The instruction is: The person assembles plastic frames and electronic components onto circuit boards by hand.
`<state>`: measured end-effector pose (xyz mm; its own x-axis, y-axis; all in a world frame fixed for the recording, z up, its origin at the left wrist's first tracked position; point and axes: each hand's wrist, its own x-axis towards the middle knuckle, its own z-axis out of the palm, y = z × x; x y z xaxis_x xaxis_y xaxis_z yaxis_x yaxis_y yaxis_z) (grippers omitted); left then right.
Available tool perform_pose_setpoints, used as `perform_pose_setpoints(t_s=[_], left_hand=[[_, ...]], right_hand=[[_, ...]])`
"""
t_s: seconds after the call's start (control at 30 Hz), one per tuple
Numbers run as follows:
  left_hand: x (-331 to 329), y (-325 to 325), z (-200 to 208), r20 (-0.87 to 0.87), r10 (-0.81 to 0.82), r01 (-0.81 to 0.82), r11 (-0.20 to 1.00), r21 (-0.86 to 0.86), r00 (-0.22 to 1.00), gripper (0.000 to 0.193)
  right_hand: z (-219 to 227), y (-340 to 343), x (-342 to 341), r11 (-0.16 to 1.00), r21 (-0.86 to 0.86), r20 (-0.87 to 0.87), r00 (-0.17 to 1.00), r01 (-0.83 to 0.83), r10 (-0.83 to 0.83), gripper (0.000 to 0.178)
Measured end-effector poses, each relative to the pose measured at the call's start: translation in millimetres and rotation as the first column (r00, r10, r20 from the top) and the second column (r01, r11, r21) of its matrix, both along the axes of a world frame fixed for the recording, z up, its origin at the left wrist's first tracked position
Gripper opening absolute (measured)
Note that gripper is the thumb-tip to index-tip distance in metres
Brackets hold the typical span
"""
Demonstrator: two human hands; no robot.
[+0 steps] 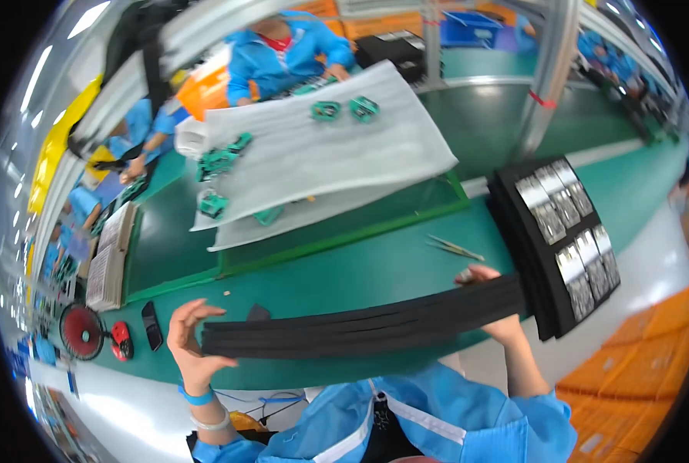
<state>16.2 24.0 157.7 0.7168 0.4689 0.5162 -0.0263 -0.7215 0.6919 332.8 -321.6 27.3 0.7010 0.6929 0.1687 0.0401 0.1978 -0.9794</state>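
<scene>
A stack of long black foam trays (360,320), seen edge-on, spans the space in front of my body just above the green bench. My left hand (194,339) curves around its left end, thumb below and fingers above. Toward the other end, my right hand (498,305) grips the stack, with fingertips showing over the far side and part of the hand hidden behind the foam. Close to the right hand is another black foam tray pile (525,201), whose top tray holds several silver metal parts (568,266). Tweezers (456,248) lie on the bench beyond the right hand.
A white foam sheet (321,154) carrying green parts lies over a green-edged frame (344,231). At the left sit a phone (152,326), a red fan (81,332) and a pale tray stack (109,262). A metal post (549,85) rises at the back; co-workers sit beyond.
</scene>
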Motion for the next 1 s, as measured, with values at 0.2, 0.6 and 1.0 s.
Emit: perform_pose_setpoints(t_s=[0.2,0.6,1.0], left_hand=[[35,-11,-150,0.311,0.047,0.141,0.820,-0.555,0.949,0.052],[19,-51,-112,-0.315,0.268,-0.411,0.675,-0.613,0.910,0.057],[20,-7,-113,-0.535,0.509,-0.346,0.858,0.380,0.674,0.055]], right_hand=[[-56,42,12,0.989,0.071,0.126,0.985,-0.129,0.120,0.100],[-24,37,-23,0.906,-0.423,-0.018,1.000,-0.023,0.016,0.083],[95,-91,37,0.729,-0.504,0.435,0.865,0.464,-0.251,0.037]])
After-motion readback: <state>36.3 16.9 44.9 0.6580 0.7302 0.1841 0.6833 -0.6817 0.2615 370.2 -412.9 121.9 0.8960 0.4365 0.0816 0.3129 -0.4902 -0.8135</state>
